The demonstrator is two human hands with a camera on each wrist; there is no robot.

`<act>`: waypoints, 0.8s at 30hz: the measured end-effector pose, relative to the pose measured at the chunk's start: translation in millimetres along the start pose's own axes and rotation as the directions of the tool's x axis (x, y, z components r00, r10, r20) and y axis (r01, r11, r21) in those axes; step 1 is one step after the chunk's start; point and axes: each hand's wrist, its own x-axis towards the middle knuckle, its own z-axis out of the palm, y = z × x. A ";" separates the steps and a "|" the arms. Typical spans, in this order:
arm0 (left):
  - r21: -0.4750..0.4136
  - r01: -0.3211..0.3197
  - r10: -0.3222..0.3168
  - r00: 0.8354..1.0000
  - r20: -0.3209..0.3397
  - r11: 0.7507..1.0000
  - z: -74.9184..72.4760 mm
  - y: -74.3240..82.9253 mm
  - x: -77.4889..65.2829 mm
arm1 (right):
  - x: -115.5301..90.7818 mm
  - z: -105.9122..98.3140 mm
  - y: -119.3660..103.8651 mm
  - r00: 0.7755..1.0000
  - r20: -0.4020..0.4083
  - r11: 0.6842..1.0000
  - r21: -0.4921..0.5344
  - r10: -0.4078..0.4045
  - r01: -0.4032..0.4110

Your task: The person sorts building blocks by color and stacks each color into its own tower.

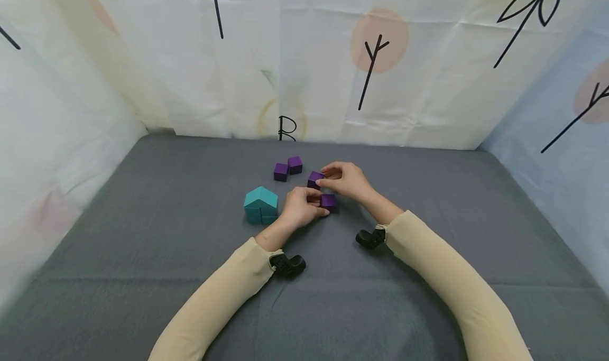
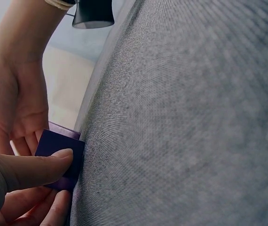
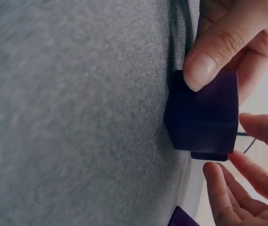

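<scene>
In the head view my left hand (image 1: 300, 207) pinches a purple cube (image 1: 328, 203) low over the table, its thumb lying flat on one face in the left wrist view. Just beyond it is a second purple cube (image 1: 314, 179), with the thumb and fingers of my right hand (image 1: 346, 180) at its right side. From the right wrist, the left thumb (image 3: 202, 70) presses the nearer cube (image 3: 202, 110), which mostly hides the far cube (image 3: 209, 156). The right fingertips (image 3: 214, 170) meet that far cube's edge.
Two more purple cubes (image 1: 287, 168) sit near each other farther back. Left of my left hand stands a teal block shape (image 1: 260, 205) with a pointed top. A grey cloth (image 1: 142, 297) covers the table, and printed white curtains (image 1: 314, 59) enclose the back and sides.
</scene>
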 end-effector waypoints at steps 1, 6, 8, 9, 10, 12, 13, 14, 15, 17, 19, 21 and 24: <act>0.002 0.000 0.000 1.000 0.000 1.000 -0.1 0.3 -0.2 | 1.3 0.5 -0.3 1.000 0.003 1.000 -0.002 0.001 -0.001; 0.007 0.003 -0.003 1.000 -0.004 1.000 -0.3 0.5 -0.5 | 6.3 1.6 -2.5 1.000 0.014 1.000 -0.011 0.006 -0.006; 0.007 -0.004 0.004 1.000 -0.004 1.000 -0.1 0.2 0.2 | 8.2 1.9 -3.3 1.000 0.017 1.000 -0.017 0.008 -0.008; 0.007 -0.008 0.008 1.000 -0.004 1.000 0.1 0.2 0.5 | 9.2 2.0 -3.6 1.000 0.019 1.000 -0.019 0.009 -0.008; 0.007 -0.011 0.011 1.000 -0.003 1.000 0.6 -0.3 0.5 | 9.9 2.7 -3.5 1.000 0.022 1.000 -0.023 0.009 -0.009; 0.004 -0.012 0.012 1.000 0.000 1.000 1.4 -1.1 0.6 | 11.3 3.6 -4.0 1.000 0.029 1.000 -0.030 0.009 -0.008; 0.003 -0.012 0.012 1.000 0.001 1.000 1.7 -1.4 0.7 | 12.0 4.0 -4.3 0.999 0.032 0.999 -0.038 0.009 -0.008; 0.001 -0.012 0.012 1.000 0.003 1.000 1.9 -1.7 0.8 | 12.8 4.4 -4.1 0.999 0.032 0.999 -0.044 0.010 -0.008; 0.000 -0.012 0.012 1.000 0.004 1.000 1.9 -1.8 0.8 | 13.4 4.8 -4.4 0.999 0.031 0.999 -0.051 0.013 -0.012; -0.001 -0.010 0.010 1.000 0.004 1.000 1.8 -1.5 1.0 | 14.6 5.3 -4.6 0.999 0.025 0.998 -0.068 0.021 -0.019; 0.002 -0.009 0.009 1.000 0.002 1.000 1.4 -1.2 1.2 | 15.5 5.8 -4.6 0.999 0.014 0.996 -0.079 0.033 -0.031; 0.004 -0.006 0.006 1.000 -0.001 1.000 0.8 -0.6 1.3 | 15.7 5.9 -4.5 0.999 0.001 0.995 -0.086 0.044 -0.044; 0.003 0.003 -0.003 1.000 0.000 1.000 0.4 -0.5 1.7 | 15.4 6.3 -3.5 0.999 -0.005 0.995 -0.082 0.049 -0.049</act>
